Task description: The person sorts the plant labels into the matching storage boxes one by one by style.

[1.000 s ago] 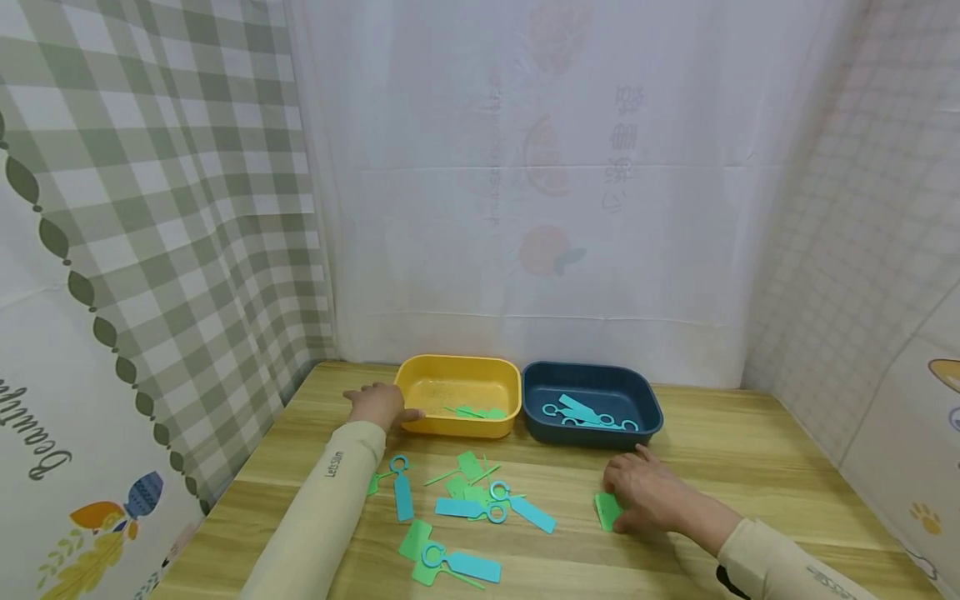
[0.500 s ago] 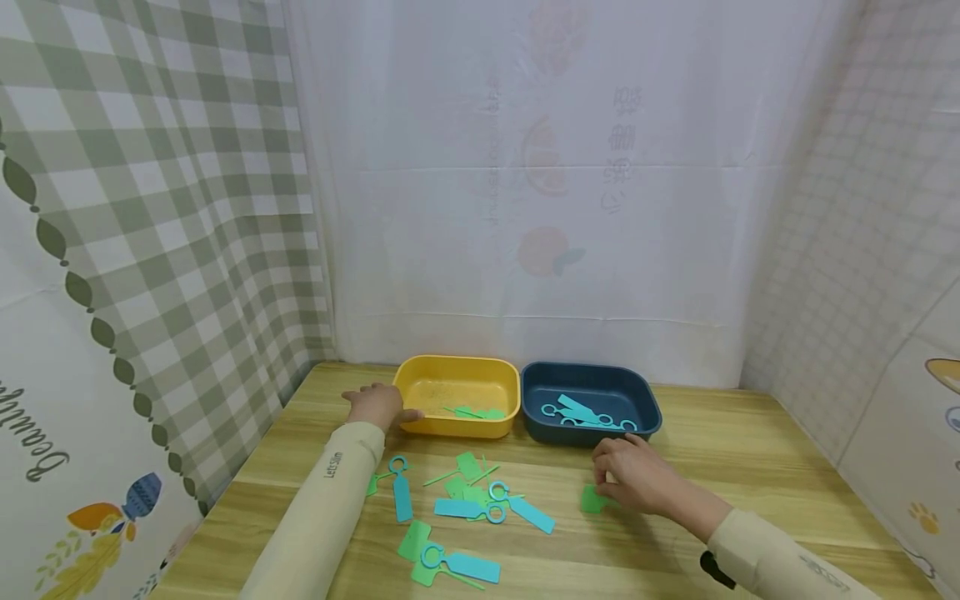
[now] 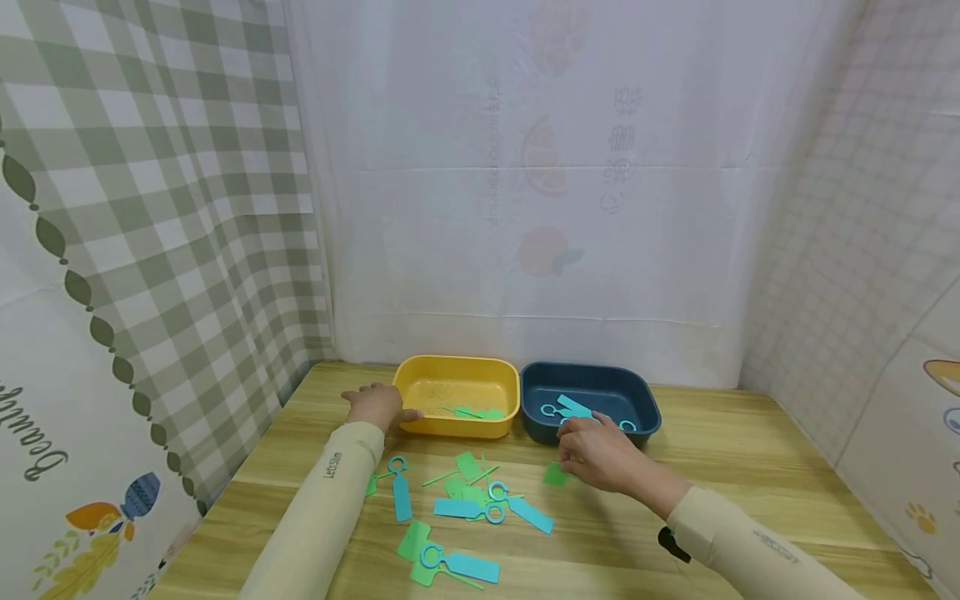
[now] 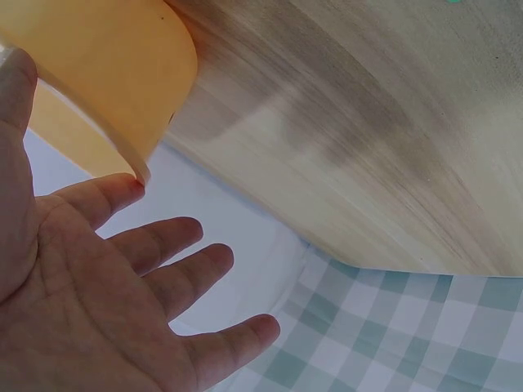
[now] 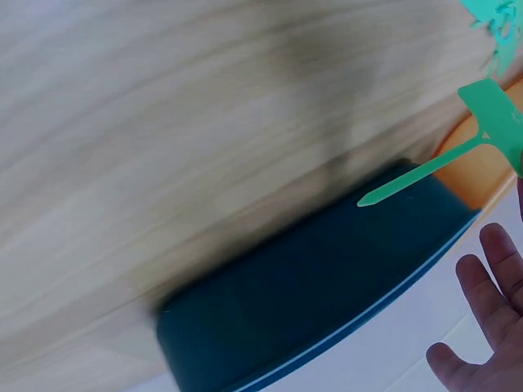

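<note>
My right hand [image 3: 603, 454] pinches a green T-shaped plant label [image 3: 556, 474] by its wide head, in front of the blue bin. In the right wrist view the label's pointed stem [image 5: 421, 171] sticks out over the dark blue bin [image 5: 327, 269]; the other fingers are spread. With straight, spread fingers, my left hand [image 3: 375, 406] rests at the left end of the yellow bin [image 3: 457, 427]. In the left wrist view its index fingertip touches the bin's rim [image 4: 140, 173]. A few green labels [image 3: 480, 413] lie in the yellow bin, and blue ring tags [image 3: 573, 407] in the blue one.
On the wooden table [image 3: 720, 467], more green labels [image 3: 471, 467] and blue ring tags [image 3: 467, 567] lie scattered and overlapping in front of the yellow bin. A white cloth [image 3: 450, 250] hangs behind the bins, and a checked cloth [image 3: 247, 250] on the left.
My right hand has lifted the green label off the table and carried it left and forward, to the front of the blue bin. My left hand has stayed at the yellow bin.
</note>
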Tool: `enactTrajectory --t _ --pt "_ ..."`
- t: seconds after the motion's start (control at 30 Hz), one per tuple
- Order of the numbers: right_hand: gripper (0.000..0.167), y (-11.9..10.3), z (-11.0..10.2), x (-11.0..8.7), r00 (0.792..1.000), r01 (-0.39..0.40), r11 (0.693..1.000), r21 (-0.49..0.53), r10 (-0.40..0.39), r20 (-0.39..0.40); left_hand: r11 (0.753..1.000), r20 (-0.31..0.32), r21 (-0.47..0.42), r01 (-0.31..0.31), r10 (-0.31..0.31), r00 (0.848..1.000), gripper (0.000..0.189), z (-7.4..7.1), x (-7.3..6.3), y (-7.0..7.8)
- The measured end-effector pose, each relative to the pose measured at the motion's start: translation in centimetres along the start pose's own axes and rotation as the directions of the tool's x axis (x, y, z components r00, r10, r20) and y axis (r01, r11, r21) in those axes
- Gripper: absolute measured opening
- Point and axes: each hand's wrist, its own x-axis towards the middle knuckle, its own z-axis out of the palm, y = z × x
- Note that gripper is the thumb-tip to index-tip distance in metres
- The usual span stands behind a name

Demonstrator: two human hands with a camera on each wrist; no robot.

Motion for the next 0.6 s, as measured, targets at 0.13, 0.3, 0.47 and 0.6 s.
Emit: enactTrajectory --t 0.13,0.3,0.47,0.6 --pt "0.021 -0.4 -0.1 1.2 1.000 0.003 1.000 0.005 -0.003 -0.024 1.000 -0.005 -0.004 0.002 -0.002 1.000 0.072 0.0 0.0 0.1" --pt "0.024 -0.7 0.0 2.7 0.999 -0.019 1.000 0.007 0.019 -0.033 1.000 0.006 -0.008 0.006 -0.006 1.000 0.073 -0.1 0.0 0.1" --pt "0.021 -0.8 -0.2 4.1 0.998 -0.056 0.998 0.012 0.056 -0.042 1.000 0.007 -0.005 0.008 -0.008 1.000 0.072 -0.1 0.0 0.0" --pt "0.015 -0.7 -0.4 5.2 0.995 -0.086 0.996 0.025 0.088 -0.057 1.000 0.004 -0.003 0.003 -0.003 1.000 0.070 -0.1 0.0 0.1"
